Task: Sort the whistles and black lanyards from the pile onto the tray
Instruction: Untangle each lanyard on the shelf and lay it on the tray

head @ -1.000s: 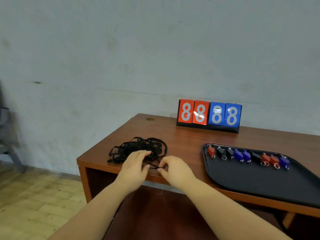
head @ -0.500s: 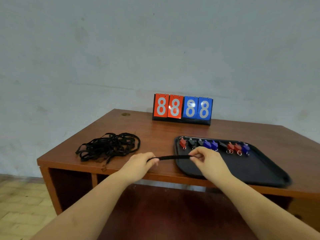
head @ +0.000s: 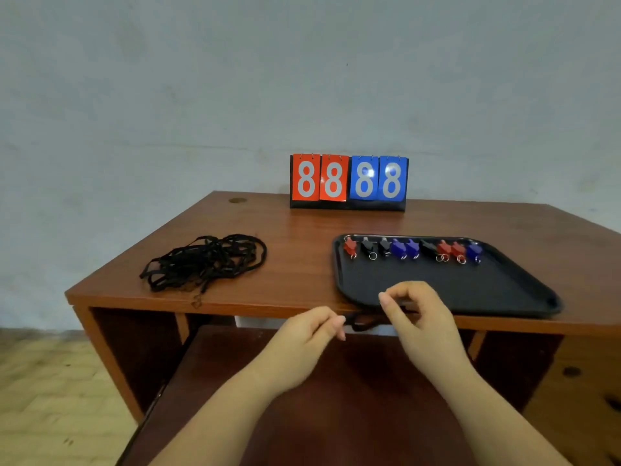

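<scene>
A tangled pile of black lanyards lies on the left part of the wooden desk. A black tray sits on the right, with a row of several red, black and blue whistles along its far edge. In front of the desk's near edge, my left hand and my right hand each pinch one black lanyard, which hangs bunched between them. The right hand is just at the tray's near left corner.
A flip scoreboard showing 8s on red and blue cards stands at the back of the desk against the wall. Open compartments lie under the desk top. Tiled floor shows at the lower left.
The lanyard was pulled out of the pile and stretched taut between both hands; now the hands have come closer together and the lanyard is bunched at the desk's front edge.
</scene>
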A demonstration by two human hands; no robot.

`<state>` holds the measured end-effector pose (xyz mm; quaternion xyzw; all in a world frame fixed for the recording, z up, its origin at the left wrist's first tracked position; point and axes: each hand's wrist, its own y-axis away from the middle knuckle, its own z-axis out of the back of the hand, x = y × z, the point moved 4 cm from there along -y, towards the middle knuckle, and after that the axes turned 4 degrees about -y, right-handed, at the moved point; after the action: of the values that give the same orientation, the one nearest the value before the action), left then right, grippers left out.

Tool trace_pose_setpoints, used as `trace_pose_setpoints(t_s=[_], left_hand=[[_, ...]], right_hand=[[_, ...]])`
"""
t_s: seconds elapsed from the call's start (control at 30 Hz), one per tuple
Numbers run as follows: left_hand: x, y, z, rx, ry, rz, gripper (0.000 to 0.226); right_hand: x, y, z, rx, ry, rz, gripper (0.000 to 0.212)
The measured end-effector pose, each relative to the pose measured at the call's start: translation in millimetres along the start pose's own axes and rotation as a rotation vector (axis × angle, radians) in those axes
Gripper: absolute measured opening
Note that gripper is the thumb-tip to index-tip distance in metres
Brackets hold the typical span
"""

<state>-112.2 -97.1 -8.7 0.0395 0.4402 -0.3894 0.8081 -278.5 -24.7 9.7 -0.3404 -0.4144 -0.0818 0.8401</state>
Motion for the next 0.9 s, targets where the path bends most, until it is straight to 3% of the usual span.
trace_pose_setpoints(t_s=[0.1,0.3,0.53,0.7,0.9], left_hand=[[11.5,8.5,-26.4,0.045,0.057,0.020,0.026],[44.3,19.8,-48.6,0.084,0.164,0.161,0.022],[56.2,21.2,-45.0,-0.046,0.509,0.355,0.010],[62.3,23.2,-42.5,-0.130,0.803,0.482,0.015],[51.8,23.6,-46.3,-0.090,1.033,0.454,0.010]], right_hand=[[-4.5,22.4,-13.0,-0.029,-0.039,0.110,0.013],[-35.0,52.3,-52.2,0.449,-0.007,-0.061,0.018],[-44.3,51.8,-54.6,0.424,-0.180,-0.160,0.018],[-48.7,48.8,-50.1,0.370,-0.195,-0.195,0.011],[-55.9,49.0,-52.1,0.343,-0.167,-0.216,0.013]])
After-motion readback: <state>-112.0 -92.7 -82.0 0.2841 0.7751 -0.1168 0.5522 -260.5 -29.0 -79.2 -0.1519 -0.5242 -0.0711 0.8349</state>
